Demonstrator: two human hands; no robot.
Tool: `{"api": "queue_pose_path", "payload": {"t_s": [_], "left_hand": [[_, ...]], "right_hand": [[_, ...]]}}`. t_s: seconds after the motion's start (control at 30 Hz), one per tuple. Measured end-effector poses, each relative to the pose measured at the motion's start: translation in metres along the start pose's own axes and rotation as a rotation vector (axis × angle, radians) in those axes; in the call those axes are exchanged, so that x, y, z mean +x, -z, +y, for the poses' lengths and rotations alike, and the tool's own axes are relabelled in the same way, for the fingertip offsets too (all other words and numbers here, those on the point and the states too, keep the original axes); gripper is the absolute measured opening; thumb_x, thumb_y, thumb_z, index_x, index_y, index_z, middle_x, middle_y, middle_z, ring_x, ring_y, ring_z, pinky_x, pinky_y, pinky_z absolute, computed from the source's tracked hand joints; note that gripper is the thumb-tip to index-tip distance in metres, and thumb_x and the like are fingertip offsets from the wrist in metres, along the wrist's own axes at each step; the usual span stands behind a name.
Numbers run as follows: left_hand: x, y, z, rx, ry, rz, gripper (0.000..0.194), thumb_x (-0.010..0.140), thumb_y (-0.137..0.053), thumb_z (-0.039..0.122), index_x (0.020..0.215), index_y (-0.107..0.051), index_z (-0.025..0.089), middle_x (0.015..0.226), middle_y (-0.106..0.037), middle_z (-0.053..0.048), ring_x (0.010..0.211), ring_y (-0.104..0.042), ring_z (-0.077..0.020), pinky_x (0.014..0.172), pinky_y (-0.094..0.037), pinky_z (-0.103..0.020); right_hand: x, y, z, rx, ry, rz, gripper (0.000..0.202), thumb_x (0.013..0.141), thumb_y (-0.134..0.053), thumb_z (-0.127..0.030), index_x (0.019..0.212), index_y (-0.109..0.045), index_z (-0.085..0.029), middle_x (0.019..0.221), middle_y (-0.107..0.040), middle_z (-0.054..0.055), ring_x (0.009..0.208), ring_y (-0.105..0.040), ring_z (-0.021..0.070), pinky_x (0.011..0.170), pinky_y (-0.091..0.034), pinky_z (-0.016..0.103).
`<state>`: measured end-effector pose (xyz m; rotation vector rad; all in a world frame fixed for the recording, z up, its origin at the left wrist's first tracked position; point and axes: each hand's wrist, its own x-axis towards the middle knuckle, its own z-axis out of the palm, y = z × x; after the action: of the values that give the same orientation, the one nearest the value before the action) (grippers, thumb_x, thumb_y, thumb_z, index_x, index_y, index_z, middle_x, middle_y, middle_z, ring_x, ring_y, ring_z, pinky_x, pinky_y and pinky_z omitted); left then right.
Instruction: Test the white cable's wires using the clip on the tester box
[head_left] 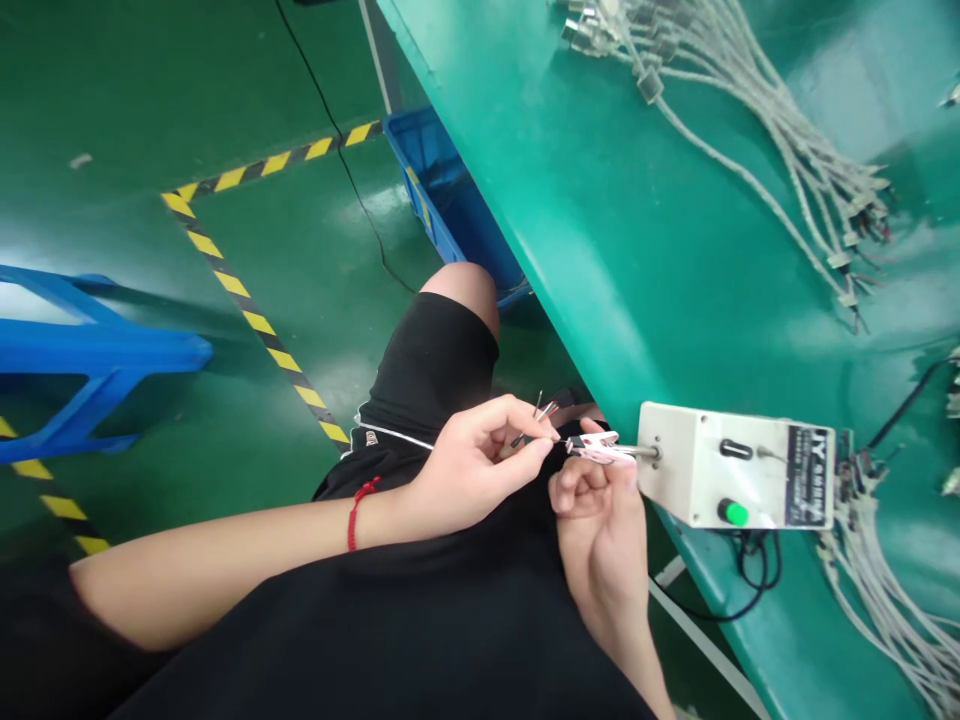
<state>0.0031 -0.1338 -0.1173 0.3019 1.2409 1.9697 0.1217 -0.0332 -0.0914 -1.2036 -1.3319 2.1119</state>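
Note:
My left hand (491,460), with a red string bracelet at its wrist, pinches a thin wire (559,441) between thumb and forefinger. A few more short wires (546,410), dark and light, stick out past those fingers. The wire's far end meets the jaws of a pinkish-white clip (596,446) fixed on the metal shaft (646,452) of a small white machine (686,465). Around the clip's handle end, my right hand (604,515) is closed, thumb and fingers curled against it. Where the wire enters the jaws is too small to make out.
The machine, with a green button (735,513), stands at the edge of the green table (600,200). Bundles of pale cables (750,130) lie on top. A blue bin (442,190) sits beneath the edge. A blue stool (97,345) stands on the floor at left.

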Motion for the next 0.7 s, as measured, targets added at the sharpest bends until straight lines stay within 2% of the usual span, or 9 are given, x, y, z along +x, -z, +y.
{"api": "queue_pose_path", "payload": {"t_s": [0.17,0.33,0.7], "left_hand": [[0.0019,0.0004,0.0010,-0.007,0.000,0.013,0.005,0.094,-0.071,0.011,0.092,-0.069,0.015,0.108,-0.074,-0.008,0.096,-0.069,-0.0150,0.077,-0.052,-0.024],[0.0036,0.0005,-0.0039,-0.063,0.006,-0.035,0.006,0.094,-0.071,0.010,0.095,-0.068,0.015,0.114,-0.076,-0.009,0.105,-0.071,-0.0170,0.089,-0.055,-0.027],[0.0033,-0.0016,-0.0031,-0.036,0.046,-0.026,0.005,0.094,-0.071,0.013,0.091,-0.067,0.015,0.106,-0.076,-0.009,0.095,-0.072,-0.0177,0.079,-0.054,-0.028]], "right_hand": [[0.0133,-0.0089,-0.0006,0.273,-0.057,0.005,0.034,0.098,-0.068,-0.047,0.120,-0.070,-0.021,0.064,-0.050,-0.006,0.054,-0.033,0.0075,0.055,-0.037,0.020],[0.0122,-0.0073,0.0035,0.353,-0.065,-0.014,0.032,0.099,-0.068,-0.046,0.118,-0.073,-0.022,0.054,-0.045,-0.009,0.048,-0.021,0.0074,0.050,-0.035,0.018],[0.0127,-0.0063,0.0042,0.335,-0.070,-0.017,0.035,0.096,-0.072,-0.049,0.118,-0.074,-0.022,0.051,-0.045,-0.010,0.046,-0.018,0.0068,0.047,-0.033,0.016]]}}
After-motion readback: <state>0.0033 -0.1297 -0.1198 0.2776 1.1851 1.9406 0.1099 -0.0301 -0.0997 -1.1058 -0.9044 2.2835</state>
